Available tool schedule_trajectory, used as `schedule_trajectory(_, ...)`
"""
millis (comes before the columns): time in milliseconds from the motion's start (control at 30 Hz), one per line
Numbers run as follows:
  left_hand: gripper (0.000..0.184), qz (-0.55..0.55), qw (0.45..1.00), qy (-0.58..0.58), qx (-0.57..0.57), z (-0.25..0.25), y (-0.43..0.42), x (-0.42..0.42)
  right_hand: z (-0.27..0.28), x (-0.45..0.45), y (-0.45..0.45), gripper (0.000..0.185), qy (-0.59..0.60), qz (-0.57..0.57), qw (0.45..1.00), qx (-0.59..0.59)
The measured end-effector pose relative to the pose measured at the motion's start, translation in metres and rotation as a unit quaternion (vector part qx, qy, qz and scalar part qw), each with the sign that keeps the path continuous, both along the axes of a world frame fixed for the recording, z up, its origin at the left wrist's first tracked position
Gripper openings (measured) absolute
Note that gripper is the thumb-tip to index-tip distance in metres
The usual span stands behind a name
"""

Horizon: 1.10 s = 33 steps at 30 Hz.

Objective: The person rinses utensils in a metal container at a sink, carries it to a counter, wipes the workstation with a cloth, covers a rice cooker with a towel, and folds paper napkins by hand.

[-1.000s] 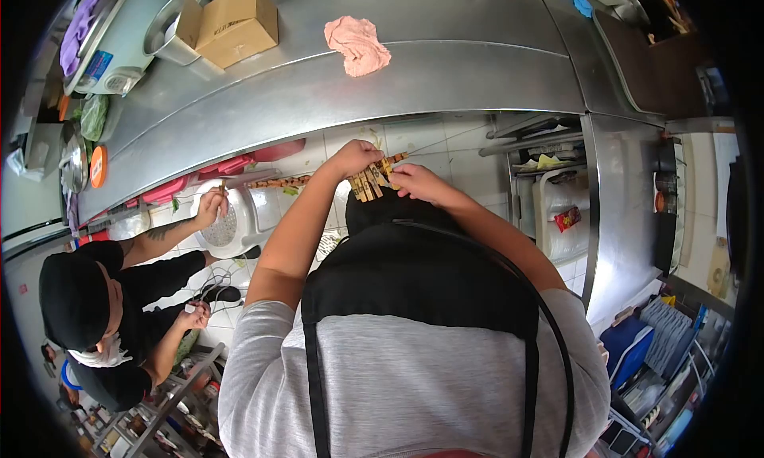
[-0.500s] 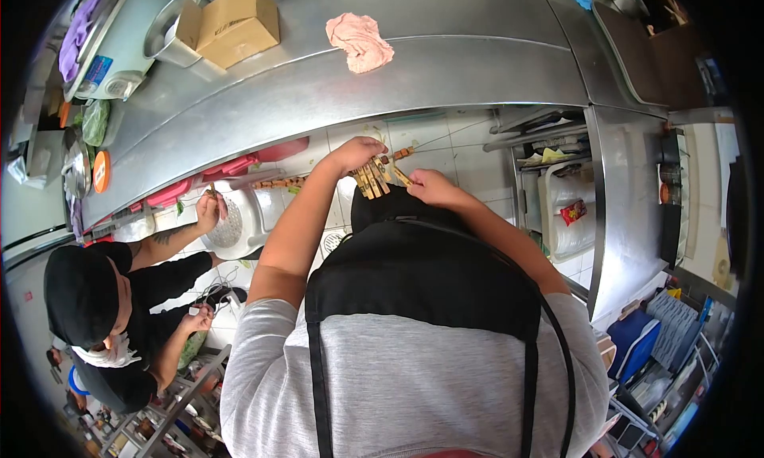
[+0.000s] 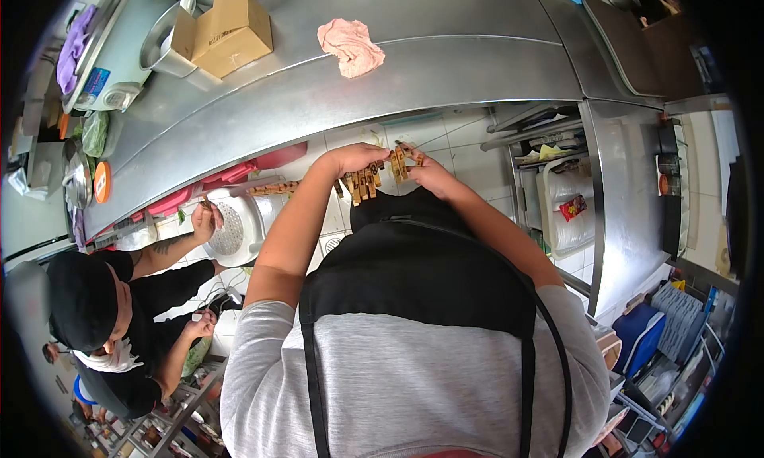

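Note:
My left hand (image 3: pixel 358 157) is closed around a fanned bunch of wooden clothespins (image 3: pixel 363 184), light wood with dark marks, their ends hanging below the fingers. My right hand (image 3: pixel 428 176) is beside it, fingers closed at a smaller group of clothespins (image 3: pixel 398 163) between the two hands. The right fingertips partly hide their grip. Both hands are in front of the black apron (image 3: pixel 422 275), just past the steel counter's near edge. To the left, a row of similar brown pieces (image 3: pixel 272 189) runs along a line.
A steel counter (image 3: pixel 446 68) spans the front, bearing a pink cloth (image 3: pixel 352 48) and a cardboard box (image 3: pixel 232 35). At left, a co-worker in a black cap (image 3: pixel 83 299) holds a small piece near a white perforated stool (image 3: pixel 231 231). A rack with a plastic bin (image 3: pixel 569 231) stands right.
My right hand has risen closer to my left hand, its fingertips now up at the clothespins between them. The bunch in my left hand has turned and hangs slightly lower.

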<state>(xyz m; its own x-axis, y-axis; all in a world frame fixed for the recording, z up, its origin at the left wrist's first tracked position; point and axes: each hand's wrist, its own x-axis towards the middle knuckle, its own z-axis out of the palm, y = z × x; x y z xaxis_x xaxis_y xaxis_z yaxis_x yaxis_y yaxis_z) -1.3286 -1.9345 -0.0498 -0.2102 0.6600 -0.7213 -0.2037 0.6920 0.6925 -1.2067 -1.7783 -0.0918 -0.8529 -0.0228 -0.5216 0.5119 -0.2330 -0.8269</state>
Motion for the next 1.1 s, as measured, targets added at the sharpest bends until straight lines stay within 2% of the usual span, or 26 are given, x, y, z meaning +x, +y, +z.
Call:
schedule_trajectory(133, 0.052, -0.005, 1.000, -0.011, -0.006, -0.002, -0.001, -0.003, -0.014, -0.006, 0.013, 0.038, -0.040, 0.101, 0.992, -0.068)
schedule_trajectory(233, 0.052, 0.001, 1.000, 0.001, 0.002, -0.005, -0.002, -0.002, -0.007, 0.001, 0.013, 0.038, -0.125, 0.047, 0.973, -0.188)
schedule_trajectory(333, 0.052, 0.007, 1.000, -0.014, -0.001, -0.008, -0.002, -0.001, 0.004, 0.009, 0.012, 0.033, -0.143, 0.016, 0.968, -0.204)
schedule_trajectory(633, 0.049, 0.065, 0.995, -0.080, -0.012, -0.006, -0.005, -0.001, -0.002, 0.011, 0.007, 0.021, -0.123, 0.118, 0.985, 0.033)
schedule_trajectory(800, 0.053, 0.076, 0.989, -0.071, 0.106, 0.001, -0.015, -0.003, 0.001, 0.014, 0.017, 0.019, -0.052, 0.149, 0.982, 0.108)
schedule_trajectory(933, 0.054, 0.098, 0.991, -0.066, 0.065, -0.001, -0.018, -0.009, 0.016, 0.021, 0.023, 0.021, -0.048, 0.205, 0.959, 0.192)
schedule_trajectory(1033, 0.056, 0.111, 0.990, -0.091, -0.006, 0.024, -0.015, -0.003, 0.024, 0.030, 0.022, 0.022, 0.044, 0.231, 0.948, 0.215)
schedule_trajectory(1100, 0.057, 0.122, 0.983, -0.133, 0.014, -0.001, -0.017, -0.006, 0.038, 0.025, 0.013, 0.020, 0.066, 0.263, 0.956, 0.110)
